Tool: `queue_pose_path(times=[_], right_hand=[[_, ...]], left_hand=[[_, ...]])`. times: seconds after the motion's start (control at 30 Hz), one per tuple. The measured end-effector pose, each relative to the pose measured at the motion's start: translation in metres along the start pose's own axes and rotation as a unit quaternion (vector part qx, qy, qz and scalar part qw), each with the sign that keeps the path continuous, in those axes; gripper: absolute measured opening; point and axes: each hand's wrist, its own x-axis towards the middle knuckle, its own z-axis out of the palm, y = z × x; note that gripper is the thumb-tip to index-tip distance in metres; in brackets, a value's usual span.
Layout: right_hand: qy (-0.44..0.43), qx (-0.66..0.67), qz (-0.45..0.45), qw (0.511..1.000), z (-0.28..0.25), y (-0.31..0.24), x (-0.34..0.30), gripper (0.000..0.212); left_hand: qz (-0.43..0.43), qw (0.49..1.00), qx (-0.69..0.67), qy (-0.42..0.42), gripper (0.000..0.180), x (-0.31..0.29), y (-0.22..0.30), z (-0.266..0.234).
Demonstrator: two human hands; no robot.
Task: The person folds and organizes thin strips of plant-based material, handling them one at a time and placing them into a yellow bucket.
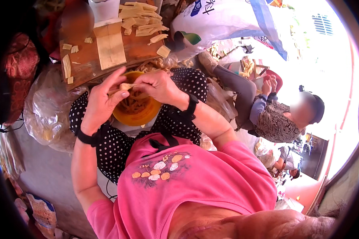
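Pale piece [126,86] held btwn L hand [99,97] & R hand [161,85], over yellow bowl [133,120].

Clamped by R fingertips pressed together; steadied near L thumb, w/ L index spread apart; can't tell exact L grip. Prob. held above bowl to catch scraps on orange-brown strips [132,105] inside; bowl apparently lodged btwn polka-dot trouser legs [111,149] to free both hands. Beyond, on wood board [141,49]: pale wood slab [111,49], white tub [104,10] & loose pale strips [141,20], likely set there for easy reach. Farther, at upper R: bulging white sack [227,22] w/ dk-blue mark & character print, partly cut off; no other legible labels. At R, seated co-worker [279,123] in patterned top, hands together; farthest, another person [289,160], v. small.
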Motion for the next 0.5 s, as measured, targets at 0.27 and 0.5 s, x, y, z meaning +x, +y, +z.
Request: queue_pose_path(times=[0.27, 0.5], right_hand=[[-0.042, 0.128, 0.136, 0.981, -0.021, 0.003, 0.049, 0.017], [0.012, 0.203, 0.101, 0.974, -0.018, 0.022, 0.1, 0.014]], left_hand=[[-0.031, 0.999, 0.02, -0.007, 0.015, 0.039, -0.017, -0.044], [-0.028, 0.998, -0.034, 0.054, 0.016, 0.086, -0.031, -0.072]])
